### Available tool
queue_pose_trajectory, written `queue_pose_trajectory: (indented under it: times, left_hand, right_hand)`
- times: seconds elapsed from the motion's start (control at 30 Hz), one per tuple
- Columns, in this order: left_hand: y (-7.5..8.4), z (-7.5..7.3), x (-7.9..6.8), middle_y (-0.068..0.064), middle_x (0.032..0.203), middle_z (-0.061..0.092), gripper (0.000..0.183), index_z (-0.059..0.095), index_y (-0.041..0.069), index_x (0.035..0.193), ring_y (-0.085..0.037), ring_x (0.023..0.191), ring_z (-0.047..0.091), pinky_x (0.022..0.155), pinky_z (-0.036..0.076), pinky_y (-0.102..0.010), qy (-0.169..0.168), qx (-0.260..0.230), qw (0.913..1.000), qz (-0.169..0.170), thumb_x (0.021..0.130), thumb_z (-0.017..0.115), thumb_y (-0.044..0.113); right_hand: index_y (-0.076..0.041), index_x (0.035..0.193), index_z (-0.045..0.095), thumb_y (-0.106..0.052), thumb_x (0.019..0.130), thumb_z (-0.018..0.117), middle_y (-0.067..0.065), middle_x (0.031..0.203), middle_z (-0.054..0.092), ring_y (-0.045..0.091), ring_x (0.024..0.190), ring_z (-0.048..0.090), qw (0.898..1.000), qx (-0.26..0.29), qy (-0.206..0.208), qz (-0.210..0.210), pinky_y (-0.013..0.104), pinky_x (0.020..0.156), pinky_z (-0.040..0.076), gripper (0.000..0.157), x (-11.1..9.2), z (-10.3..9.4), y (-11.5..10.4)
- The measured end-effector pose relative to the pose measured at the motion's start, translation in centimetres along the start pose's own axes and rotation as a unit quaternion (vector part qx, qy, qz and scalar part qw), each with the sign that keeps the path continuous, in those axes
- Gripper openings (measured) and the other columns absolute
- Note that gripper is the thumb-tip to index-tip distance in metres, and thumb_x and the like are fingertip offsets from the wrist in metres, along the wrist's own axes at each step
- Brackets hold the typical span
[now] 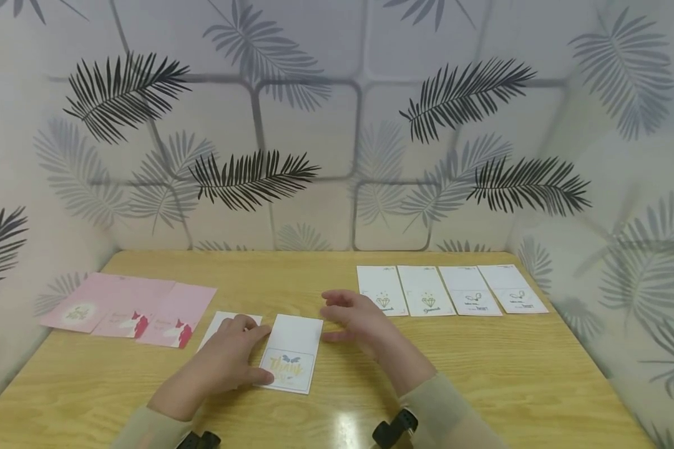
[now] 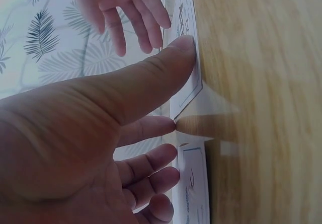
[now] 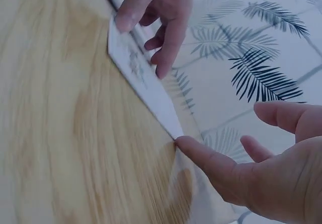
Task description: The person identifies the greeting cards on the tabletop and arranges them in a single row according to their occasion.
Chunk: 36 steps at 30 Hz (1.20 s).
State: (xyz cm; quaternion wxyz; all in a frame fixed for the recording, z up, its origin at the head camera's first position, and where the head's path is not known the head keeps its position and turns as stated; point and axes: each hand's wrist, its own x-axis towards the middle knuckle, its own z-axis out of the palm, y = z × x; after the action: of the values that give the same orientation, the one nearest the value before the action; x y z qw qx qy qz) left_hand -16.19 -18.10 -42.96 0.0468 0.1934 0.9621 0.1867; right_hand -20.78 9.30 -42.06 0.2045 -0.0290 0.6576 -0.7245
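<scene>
From my remote seat I see a white "Thank" card [image 1: 292,343] lying on the wooden surface [image 1: 483,380], roughly midway between the person's two arms, with gold lettering and a blue-grey motif on its near half. The left grip [image 1: 230,352] is relaxed and grasps nothing: its thumb presses on that card's near left corner, while its other fingers spread over a second white card [image 1: 214,325] just to the left, partly hidden beneath them. The right grip [image 1: 362,321] is released too, fingers apart; on my right wrist feed its thumb tip meets a corner of the "Thank" card.

Toward the left edge I count three overlapping pink cards [image 1: 135,299], two of them showing a red and white figure at the near end. Toward the far right stand out four white cards in a row, lying flat: two gold-diamond cards [image 1: 427,290], then two dark-motif cards [image 1: 468,290]. I also make out dark wrist straps [image 1: 395,429] below both sleeves, and a leaf-patterned backdrop [image 1: 314,131] behind the surface.
</scene>
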Motion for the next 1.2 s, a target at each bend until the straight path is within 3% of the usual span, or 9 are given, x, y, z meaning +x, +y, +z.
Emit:
queue_pose_trajectory:
  times: [0.23,0.43,0.6,0.73,1.0,1.2]
  left_hand:
    - [0.0,0.1,0.1,-0.019,0.139,0.059,0.087,0.068,0.003,0.148,-0.039,0.125,0.053,0.107,0.049,-0.057,0.000,-0.001,1.0000,-0.001,0.077,0.103,0.038]
    - [0.0,0.3,0.1,-0.019,0.140,0.059,0.085,0.068,0.002,0.146,-0.039,0.125,0.052,0.108,0.049,-0.056,-0.003,-0.004,0.9999,-0.010,0.077,0.103,0.037]
    - [-0.3,0.4,0.2,-0.020,0.140,0.059,0.085,0.068,0.002,0.146,-0.039,0.125,0.053,0.108,0.049,-0.056,0.002,0.004,1.0000,-0.009,0.077,0.103,0.038]
    - [-0.4,0.4,0.2,-0.020,0.139,0.059,0.086,0.068,0.001,0.147,-0.040,0.125,0.053,0.108,0.049,-0.056,0.004,0.008,1.0000,-0.005,0.078,0.102,0.039]
    - [-0.2,0.3,0.1,-0.018,0.140,0.059,0.087,0.065,0.000,0.150,-0.039,0.126,0.053,0.108,0.049,-0.056,0.001,0.010,0.9999,-0.002,0.082,0.099,0.043]
    - [-0.1,0.5,0.2,-0.017,0.138,0.058,0.087,0.065,0.001,0.150,-0.037,0.125,0.054,0.107,0.048,-0.057,0.010,0.015,0.9998,-0.006,0.083,0.097,0.046]
  right_hand:
    - [0.002,0.166,0.038,-0.004,0.109,0.063,0.029,0.170,0.027,0.046,0.156,0.033,0.994,0.106,-0.026,0.022,0.070,0.107,0.050,0.062,0.0,-0.4,0.2]
    - [-0.001,0.165,0.040,-0.006,0.110,0.063,0.027,0.165,0.034,0.042,0.149,0.040,0.991,0.128,-0.029,0.037,0.068,0.109,0.050,0.060,0.0,-0.4,0.5]
    - [-0.002,0.163,0.043,-0.006,0.110,0.064,0.015,0.133,0.055,0.031,0.129,0.052,0.988,0.143,-0.014,0.049,0.064,0.110,0.052,0.058,0.0,-0.3,0.6]
    - [-0.002,0.163,0.043,-0.003,0.109,0.065,0.007,0.112,0.061,0.024,0.112,0.059,0.987,0.150,-0.010,0.058,0.055,0.109,0.055,0.058,0.1,-0.2,0.6]
    - [-0.001,0.162,0.042,-0.003,0.108,0.067,0.018,0.124,0.068,0.027,0.108,0.071,0.992,0.109,-0.045,0.051,0.045,0.104,0.058,0.060,0.3,0.2,1.6]
    - [0.003,0.156,0.047,0.001,0.105,0.069,0.023,0.127,0.069,0.026,0.103,0.073,1.000,-0.003,-0.028,0.011,0.043,0.096,0.062,0.056,-0.2,1.1,2.1]
